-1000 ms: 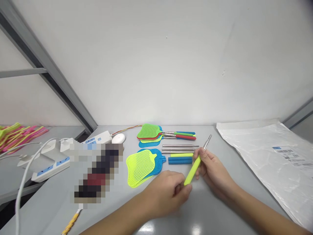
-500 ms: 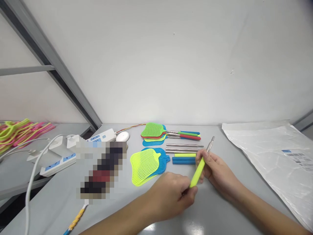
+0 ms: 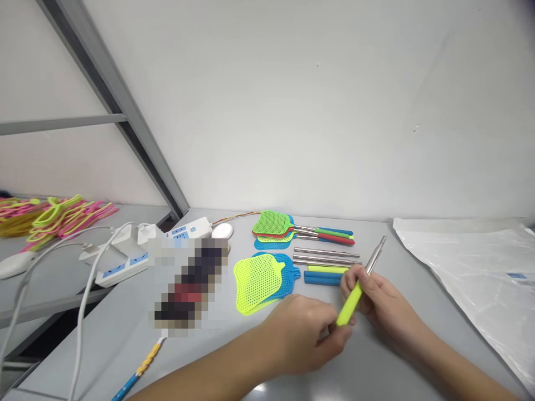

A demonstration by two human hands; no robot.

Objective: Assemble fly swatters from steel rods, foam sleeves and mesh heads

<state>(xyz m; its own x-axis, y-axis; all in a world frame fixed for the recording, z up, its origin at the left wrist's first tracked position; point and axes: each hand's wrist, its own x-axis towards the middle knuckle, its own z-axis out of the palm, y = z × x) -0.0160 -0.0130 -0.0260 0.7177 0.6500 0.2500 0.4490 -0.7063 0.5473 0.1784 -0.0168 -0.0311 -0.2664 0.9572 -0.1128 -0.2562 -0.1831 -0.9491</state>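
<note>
Both my hands are closed on one fly swatter handle (image 3: 349, 305), a yellow-green grip with a silver metal rod (image 3: 377, 254) sticking out of its upper end. My left hand (image 3: 307, 334) pinches the lower end of the grip. My right hand (image 3: 376, 298) holds the upper part, near where the rod comes out. The handle slants up to the right above the table. Beyond my hands lie loose metal rods (image 3: 326, 257), blue grips (image 3: 321, 277) and a yellow-green grip (image 3: 326, 269). Left of these are loose yellow swatter heads (image 3: 257, 283) and blue ones (image 3: 288, 281).
Complete swatters (image 3: 273, 223) are stacked near the wall. A blurred-out object (image 3: 192, 289) with a cable, a white round object (image 3: 222, 230) and power strips (image 3: 125, 270) occupy the left. A white plastic bag (image 3: 468, 262) covers the right side.
The view has turned left, so everything sits further right. Both hands keep their hold on the handle, and slightly more of the metal rod shows above my right hand.
</note>
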